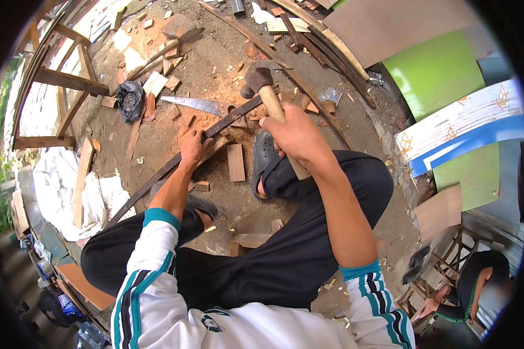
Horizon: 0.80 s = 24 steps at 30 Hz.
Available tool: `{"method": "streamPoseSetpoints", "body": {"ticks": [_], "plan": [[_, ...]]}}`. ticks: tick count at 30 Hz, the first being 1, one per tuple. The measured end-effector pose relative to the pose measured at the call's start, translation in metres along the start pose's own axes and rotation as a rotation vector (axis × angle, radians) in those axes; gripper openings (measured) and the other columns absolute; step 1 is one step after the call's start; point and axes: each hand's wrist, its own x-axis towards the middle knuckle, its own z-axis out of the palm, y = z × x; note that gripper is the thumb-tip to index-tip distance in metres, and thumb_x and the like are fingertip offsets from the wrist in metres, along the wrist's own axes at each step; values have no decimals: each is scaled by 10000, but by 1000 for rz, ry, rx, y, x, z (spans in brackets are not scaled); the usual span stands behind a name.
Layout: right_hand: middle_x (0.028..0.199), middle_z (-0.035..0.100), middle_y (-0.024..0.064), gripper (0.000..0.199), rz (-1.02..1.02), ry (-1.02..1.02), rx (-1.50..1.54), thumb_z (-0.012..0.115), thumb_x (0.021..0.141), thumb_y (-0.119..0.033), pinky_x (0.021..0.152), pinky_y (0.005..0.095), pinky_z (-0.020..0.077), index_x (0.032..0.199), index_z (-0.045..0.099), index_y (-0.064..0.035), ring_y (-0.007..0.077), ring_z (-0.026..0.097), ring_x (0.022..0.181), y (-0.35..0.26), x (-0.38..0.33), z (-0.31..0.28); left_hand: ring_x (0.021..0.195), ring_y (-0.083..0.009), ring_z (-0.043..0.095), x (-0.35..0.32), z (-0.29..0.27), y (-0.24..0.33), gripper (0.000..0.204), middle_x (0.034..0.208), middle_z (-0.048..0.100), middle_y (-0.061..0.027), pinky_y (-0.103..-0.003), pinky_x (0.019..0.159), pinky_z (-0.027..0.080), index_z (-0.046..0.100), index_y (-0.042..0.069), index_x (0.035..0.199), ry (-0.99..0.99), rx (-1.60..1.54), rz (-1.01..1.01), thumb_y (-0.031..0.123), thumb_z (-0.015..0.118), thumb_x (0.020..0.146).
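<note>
My right hand (pixel 295 132) is wrapped round the wooden handle of a hammer (pixel 270 100). The hammer's head is raised, over the far end of a long dark wooden strip (pixel 157 179); whether they touch I cannot tell. That strip slants from beside my left knee up to the middle, and my left hand (pixel 193 146) grips it partway along, its fingers partly hidden. Beyond my left hand, a handsaw (pixel 195 105) lies on the ground, its handle partly behind the strip. A short wooden block (pixel 236 162) lies between my left hand and my right shoe (pixel 263 163).
Sawdust and wood offcuts litter the ground. A black plastic bag (pixel 129 101) and a wooden frame (pixel 70 81) are at the left, with a white sack (pixel 55 189) nearer. Long boards (pixel 337 61) lie far right, near green panels (pixel 434 75). Another person (pixel 477 279) crouches at lower right.
</note>
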Motion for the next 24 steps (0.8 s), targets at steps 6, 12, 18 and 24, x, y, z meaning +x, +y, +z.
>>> {"method": "streamPoseSetpoints", "body": {"ticks": [6,12,18,24], "plan": [[666,525,3,225,41,23,75,640,946,-169,461,274,440,1072,572,5,91,510,520,5,-10,2,934,-415,653,-2,-25,-13,391,964,666,-217,-490,802,512,639,39,1194,69,-159,313,372,513,1033],[681,520,6,184,133,38,33,637,945,-157,452,286,433,1026,564,-8,97,503,519,20,-3,18,917,-411,636,-37,-28,-9,453,1000,627,-183,-487,777,516,624,30,1066,-92,-86,224,472,562,989],[675,513,9,196,120,-23,-63,636,943,-166,448,292,434,1034,569,-5,103,512,520,24,2,35,1047,-307,602,-59,13,-35,473,1043,601,-115,-431,837,508,641,101,1122,13,105,182,533,608,933],[922,699,288,407,-188,122,-650,663,917,-262,736,494,539,1197,574,19,421,709,829,87,21,59,1253,-310,526,-64,11,-47,605,1279,588,-127,-431,1058,410,561,186,1364,64,130,141,614,559,936]]}}
